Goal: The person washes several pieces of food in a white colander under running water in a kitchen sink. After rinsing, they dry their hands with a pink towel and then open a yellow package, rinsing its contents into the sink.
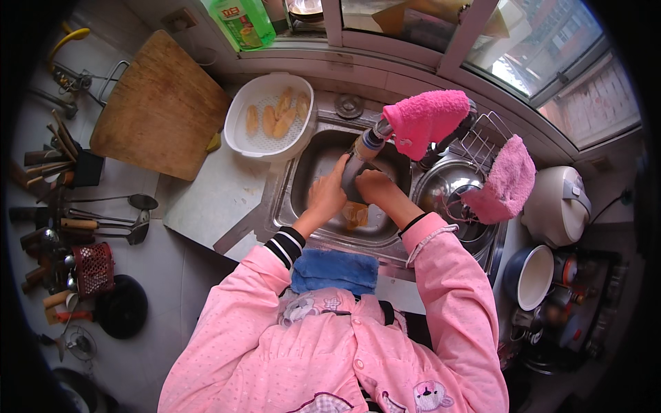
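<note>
Both of my hands are over the stainless steel sink (304,149), beneath the tap (370,144). My left hand (329,193) has its fingers curled against a smooth grey object (352,169) just under the tap's end; one finger reaches up along it. My right hand (376,185) is bent inward on the other side, close against the same object, its fingertips mostly hidden. Whether the grey object is a separate item or part of the tap cannot be made out. Below the hands, a translucent orange-brown piece (356,215) lies on the sink floor.
Left of the sink, a white basket (234,116) holds several pale yellow, elongated pieces of food (269,121). A wooden cutting board (160,108) leans behind it. Pink cloths (434,121) hang over the tap and a wire rack (483,139). A metal bowl (431,180) and rice cooker (556,206) stand right.
</note>
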A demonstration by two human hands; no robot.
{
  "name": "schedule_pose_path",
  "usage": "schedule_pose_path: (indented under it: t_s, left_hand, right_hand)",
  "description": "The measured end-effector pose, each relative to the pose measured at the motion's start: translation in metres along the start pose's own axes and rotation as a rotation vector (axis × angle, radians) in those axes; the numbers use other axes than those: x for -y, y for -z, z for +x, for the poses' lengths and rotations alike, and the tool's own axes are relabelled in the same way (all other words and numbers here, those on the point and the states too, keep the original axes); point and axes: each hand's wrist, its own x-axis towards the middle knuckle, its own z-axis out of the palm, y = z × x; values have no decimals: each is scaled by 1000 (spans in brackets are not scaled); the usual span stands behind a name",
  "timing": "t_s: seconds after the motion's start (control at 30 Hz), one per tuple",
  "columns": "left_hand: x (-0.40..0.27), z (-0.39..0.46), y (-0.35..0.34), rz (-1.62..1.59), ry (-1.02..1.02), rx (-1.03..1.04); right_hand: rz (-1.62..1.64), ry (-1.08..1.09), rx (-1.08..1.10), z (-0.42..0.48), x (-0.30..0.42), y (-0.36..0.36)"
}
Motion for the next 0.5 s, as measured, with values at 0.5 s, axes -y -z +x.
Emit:
schedule_pose_path:
  t_s: [0.5]
  left_hand:
    - [10, 12, -7, -56, -1, -17]
  right_hand:
    - [477, 161, 369, 35, 10, -25]
